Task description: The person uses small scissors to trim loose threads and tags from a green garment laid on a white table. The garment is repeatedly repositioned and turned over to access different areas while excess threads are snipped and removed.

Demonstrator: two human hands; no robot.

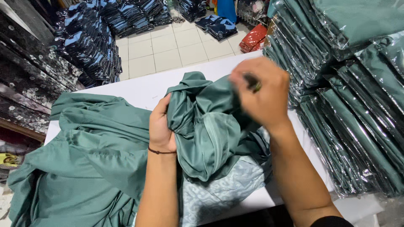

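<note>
**Fingers on the green garment: handling in progress, garment not yet folded or bagged**

Fingers (165, 106) of your left hand (160, 126) are curled and pressed into the bunched green garment (206, 130), gripping a gathered fold of its cloth. Your right hand (261, 93) is raised just above the same garment; its fingers are closed around a small dark object with a yellow-green tip (253, 84). Motion blur prevents identifying that object or how tightly it is pinched.

Locations below are referenced to the white table (139, 90).

1. Garment in hand: near the middle of the table, lifted slightly off its top, crumpled, with a seam or zip line facing you.
2. Loose green cloth (92, 159): spread over the left part of the table and hanging past its near edge. It is unfolded and unpacked.
3. Pale patterned fabric (219, 191): at the near edge of the table, under the garment in hand.
4. Stack of bagged green garments (349, 105): on the right end of the table, each piece flat in clear plastic.
5. Dark blue packed garments (90, 38): on the tiled floor beyond the far edge of the table.

Status assessment: judging from the layout, the stacked pieces on the right are finished output. The garment in your hands is at an intermediate stage, being neither smoothed, folded nor bagged. The loose cloth on the left appears unprocessed.
</note>
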